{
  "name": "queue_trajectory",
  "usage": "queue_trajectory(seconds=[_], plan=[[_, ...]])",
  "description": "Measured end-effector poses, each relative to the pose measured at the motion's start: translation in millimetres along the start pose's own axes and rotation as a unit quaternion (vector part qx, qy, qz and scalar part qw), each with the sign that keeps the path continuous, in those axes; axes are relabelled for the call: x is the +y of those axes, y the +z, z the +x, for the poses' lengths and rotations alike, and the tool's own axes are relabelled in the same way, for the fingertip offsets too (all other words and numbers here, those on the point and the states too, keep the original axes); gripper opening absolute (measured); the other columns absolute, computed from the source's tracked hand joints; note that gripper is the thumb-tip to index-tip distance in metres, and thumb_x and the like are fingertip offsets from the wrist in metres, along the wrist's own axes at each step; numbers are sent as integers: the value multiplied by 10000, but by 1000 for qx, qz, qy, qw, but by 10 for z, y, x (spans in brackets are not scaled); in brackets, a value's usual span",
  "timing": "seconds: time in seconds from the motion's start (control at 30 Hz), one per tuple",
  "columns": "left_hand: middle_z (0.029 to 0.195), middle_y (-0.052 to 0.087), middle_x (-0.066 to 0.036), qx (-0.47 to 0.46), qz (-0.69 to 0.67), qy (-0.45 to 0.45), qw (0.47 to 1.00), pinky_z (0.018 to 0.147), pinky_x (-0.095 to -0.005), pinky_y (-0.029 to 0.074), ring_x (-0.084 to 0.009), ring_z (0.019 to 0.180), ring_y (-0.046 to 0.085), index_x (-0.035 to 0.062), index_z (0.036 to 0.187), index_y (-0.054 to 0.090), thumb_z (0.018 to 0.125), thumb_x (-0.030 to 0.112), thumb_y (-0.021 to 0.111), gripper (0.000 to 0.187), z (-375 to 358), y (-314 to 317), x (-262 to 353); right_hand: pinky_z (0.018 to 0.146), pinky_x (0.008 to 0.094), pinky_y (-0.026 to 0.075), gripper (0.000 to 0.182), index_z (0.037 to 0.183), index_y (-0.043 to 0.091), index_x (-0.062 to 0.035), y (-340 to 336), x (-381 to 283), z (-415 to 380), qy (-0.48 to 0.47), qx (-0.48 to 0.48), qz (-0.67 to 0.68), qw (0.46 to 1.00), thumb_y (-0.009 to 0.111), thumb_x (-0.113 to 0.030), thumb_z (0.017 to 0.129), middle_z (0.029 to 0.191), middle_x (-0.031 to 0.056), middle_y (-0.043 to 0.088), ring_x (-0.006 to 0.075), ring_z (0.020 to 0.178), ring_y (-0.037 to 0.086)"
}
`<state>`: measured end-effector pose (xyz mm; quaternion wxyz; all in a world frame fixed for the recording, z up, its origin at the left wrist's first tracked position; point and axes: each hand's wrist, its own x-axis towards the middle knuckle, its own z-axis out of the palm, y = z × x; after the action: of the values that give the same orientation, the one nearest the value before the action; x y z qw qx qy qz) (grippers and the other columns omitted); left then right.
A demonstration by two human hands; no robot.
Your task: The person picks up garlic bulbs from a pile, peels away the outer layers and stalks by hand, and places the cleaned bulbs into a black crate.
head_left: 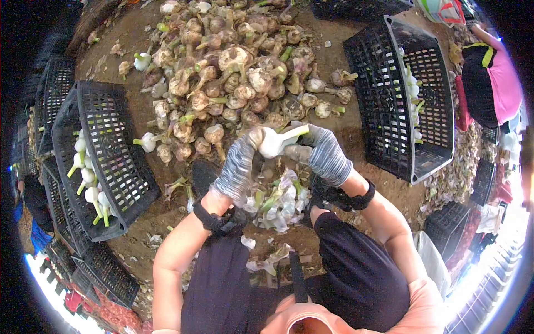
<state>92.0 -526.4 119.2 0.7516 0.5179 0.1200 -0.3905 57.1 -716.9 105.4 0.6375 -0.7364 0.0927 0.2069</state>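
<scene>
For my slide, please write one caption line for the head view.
Two gloved hands, left and right, hold a peeled garlic bulb above unpeeled bulbs.

Outdoor dirt floor, daylight, crates all round you.
Bare brown ground (328, 61) at 12. Black crate (119, 150) at 9, more stacked behind it. Another black crate (389, 100) at 2. Dry husk litter (459, 167) at 3. Bright glare at 4–5.

We see our gloved left hand (238, 167) and right hand (325, 153) gripping 1 peeled garlic bulb (273, 143) above the unpeeled garlic pile (233, 72), 2 black crates (105, 150) alongside
</scene>
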Motion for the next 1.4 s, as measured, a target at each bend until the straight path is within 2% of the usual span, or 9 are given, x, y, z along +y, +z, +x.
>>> queue_trajectory(seconds=[0.1, 0.27, 0.37, 0.47, 0.6, 0.63, 1.0, 1.2, 1.4], plan=[[535, 478, 36, 47, -12, -207, 977, 266, -208, 234, -63, 314, 307, 174, 923, 585, 838, 635, 389, 508, -1, 33, 85, 713, 286, 477, 293, 1010, 605, 11, 74, -25, -47, -36, -2, -16, 999, 669, -119, 755, 859, 90, 659, 132, 771, 598], [636, 561, 11, -198, -172, -334, 905, 326, -215, 350, -74, 429, 470, 128, 969, 601, 822, 683, 356, 624, 221, -399, -121, 701, 280, 483, 279, 1011, 591, 22, 105, -81, -25, 71, -30, 25, 997, 650, -84, 760, 858, 99, 655, 128, 732, 594], [1095, 581, -74, 57, 123, 14, 991, 836, -314, 452, -170, 996, 542, 59, 1169, 534, 882, 590, 361, 629, 192, -227, -158, 692, 270, 480, 257, 1005, 572, 22, 106, 10, 18, 99, 46, 104, 989, 627, -68, 771, 840, 93, 648, 115, 748, 586], [925, 568, -47, 110, 328, 351, 870, 737, -252, 450, -119, 815, 528, 59, 1079, 531, 920, 425, 451, 407, 114, 39, -237, 686, 267, 477, 220, 978, 561, 17, 127, -119, 2, 69, 69, 97, 991, 606, -59, 776, 839, 83, 640, 114, 758, 578], [1052, 543, -84, 9, 241, 241, 940, 839, -272, 420, -128, 949, 496, 57, 1201, 449, 912, 397, 485, 448, 136, 34, -156, 681, 265, 487, 196, 971, 558, 11, 75, 421, 99, -152, 25, -22, 988, 570, -46, 784, 873, 85, 629, 151, 781, 593], [1020, 564, -51, -34, 110, 163, 980, 734, -248, 454, -111, 848, 528, 96, 1191, 467, 898, 415, 495, 434, 126, 29, -123, 679, 265, 495, 231, 998, 549, 10, 94, -63, -14, 80, 10, 330, 941, 553, -56, 777, 930, 112, 619, 179, 831, 602], [874, 609, -25, -129, -250, -146, 948, 407, -192, 356, -62, 520, 462, 140, 1161, 499, 822, 482, 573, 487, 7, -61, 85, 713, 327, 543, 322, 1092, 500, 18, 55, 33, -32, 174, -28, 588, 789, 537, -87, 790, 1025, 130, 589, 231, 921, 595], [873, 612, -69, 13, 276, 203, 939, 715, -297, 484, -146, 758, 583, 17, 1030, 577, 750, 318, 715, 434, 275, -400, -117, 719, 282, 509, 333, 1114, 506, 12, 9, -197, -72, 62, -52, 471, 878, 544, -68, 793, 1017, 112, 582, 213, 910, 589], [869, 617, -54, 75, 283, 218, 931, 712, -274, 472, -125, 797, 575, 20, 950, 623, 764, 61, 681, 199, 147, -163, -2, 802, 262, 441, 298, 1075, 543, 22, 13, -41, -34, -201, 54, -67, 976, 571, -70, 793, 1032, 65, 567, 138, 873, 544]])
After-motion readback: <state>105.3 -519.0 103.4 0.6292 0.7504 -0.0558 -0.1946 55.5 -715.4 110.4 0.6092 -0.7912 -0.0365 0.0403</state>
